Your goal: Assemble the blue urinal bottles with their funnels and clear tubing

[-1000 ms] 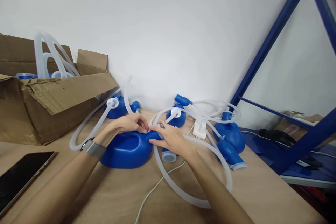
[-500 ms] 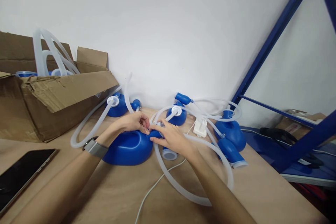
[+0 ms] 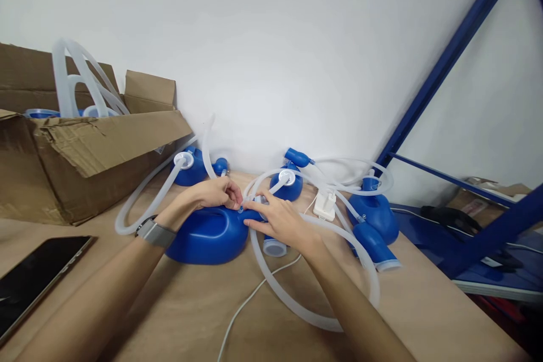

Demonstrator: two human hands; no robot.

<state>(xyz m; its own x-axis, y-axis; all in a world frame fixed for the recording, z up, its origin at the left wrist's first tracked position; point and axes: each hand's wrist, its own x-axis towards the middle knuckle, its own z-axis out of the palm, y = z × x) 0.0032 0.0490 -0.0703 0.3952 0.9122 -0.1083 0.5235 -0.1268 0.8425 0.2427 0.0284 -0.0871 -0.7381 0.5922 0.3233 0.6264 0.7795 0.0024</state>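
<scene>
Blue plastic bottle (image 3: 206,235) lies on its side on the brown worktop (image 3: 182,317), its narrow neck pointing right, and both hands meet at that neck. The left hand (image 3: 214,193) rests over the top of the bottle with thumb and forefinger pinched together on a small pale fitting at the spout; the right hand (image 3: 280,220) lies along the neck from the other side, fingers curled loosely around it and the end of the translucent silicone tube (image 3: 297,308), whose long loop sweeps out over the worktop and back. Whether the tube end is already seated on the spout cannot be told; the fingertips hide the joint.

By the look of it, the step in hand is mating the tube to the bottle's neck. The next move seems to call for a steady bottle under the left hand and a straight push or twist from the right, keeping the soft tube from kinking.

Further blue bottles with tubes (image 3: 373,215) lie against the wall, a torn cardboard box (image 3: 85,164) sits at left, and a dark tablet (image 3: 38,274) lies near the left forearm.
</scene>
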